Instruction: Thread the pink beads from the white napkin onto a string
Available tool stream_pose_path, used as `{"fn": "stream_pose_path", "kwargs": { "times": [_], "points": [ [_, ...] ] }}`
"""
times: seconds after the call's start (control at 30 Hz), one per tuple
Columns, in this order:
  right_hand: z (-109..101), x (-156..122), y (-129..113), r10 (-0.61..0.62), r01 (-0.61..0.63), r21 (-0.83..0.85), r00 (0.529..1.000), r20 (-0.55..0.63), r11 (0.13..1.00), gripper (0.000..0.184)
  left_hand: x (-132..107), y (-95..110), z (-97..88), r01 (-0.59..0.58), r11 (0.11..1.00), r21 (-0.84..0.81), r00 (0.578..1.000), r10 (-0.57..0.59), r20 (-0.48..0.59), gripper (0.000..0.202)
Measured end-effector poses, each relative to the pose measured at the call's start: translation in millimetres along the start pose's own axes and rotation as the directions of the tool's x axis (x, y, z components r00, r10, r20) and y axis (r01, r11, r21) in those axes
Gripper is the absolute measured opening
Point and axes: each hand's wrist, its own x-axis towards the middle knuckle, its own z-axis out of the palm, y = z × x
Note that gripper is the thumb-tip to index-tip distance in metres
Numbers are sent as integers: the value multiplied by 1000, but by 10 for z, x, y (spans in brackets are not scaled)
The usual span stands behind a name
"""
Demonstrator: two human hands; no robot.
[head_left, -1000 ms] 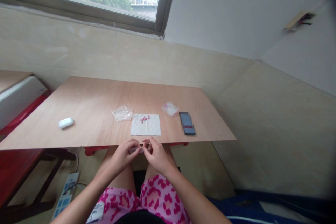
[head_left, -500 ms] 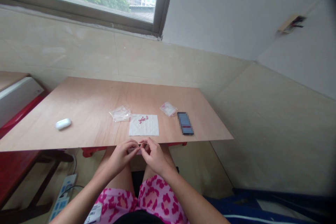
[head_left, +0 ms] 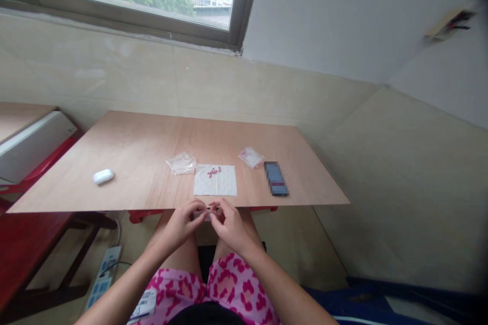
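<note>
My left hand (head_left: 189, 219) and my right hand (head_left: 227, 222) meet just in front of the table's near edge, both with fingers pinched. Between the fingertips is a small, thin, pale pinkish piece (head_left: 208, 216), too small to name and partly covered by the fingers. Just beyond my hands lies a white tissue (head_left: 217, 188) on the table. Several small dark pink pieces (head_left: 214, 172) are gathered on the tissue's far half.
On the wooden table (head_left: 145, 152) are a crumpled clear plastic bag (head_left: 182, 163), a second clear packet (head_left: 251, 157) with pinkish contents, a phone (head_left: 276, 179) and a white earphone case (head_left: 103, 176). A power strip (head_left: 102, 274) lies on the floor at left.
The whole view has shifted slightly, so the table and things appear farther right. My fingertips have parted a little, and more of the thin piece shows between them.
</note>
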Motion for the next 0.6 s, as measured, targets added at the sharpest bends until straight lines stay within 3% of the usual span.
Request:
{"fn": "stream_pose_path", "kwargs": {
  "times": [0.33, 0.6],
  "points": [
    [42, -11, 15, 21, -21, 11, 1000, -10, 1000, 20, -9, 28, -18, -35, 999, 31, 999, 34, 21, 14],
    [-8, 20, -14, 60, -60, 8, 998, -27, 998, 21, 8, 13, -64, 32, 999, 25, 999, -31, -44, 12]
  ]
}}
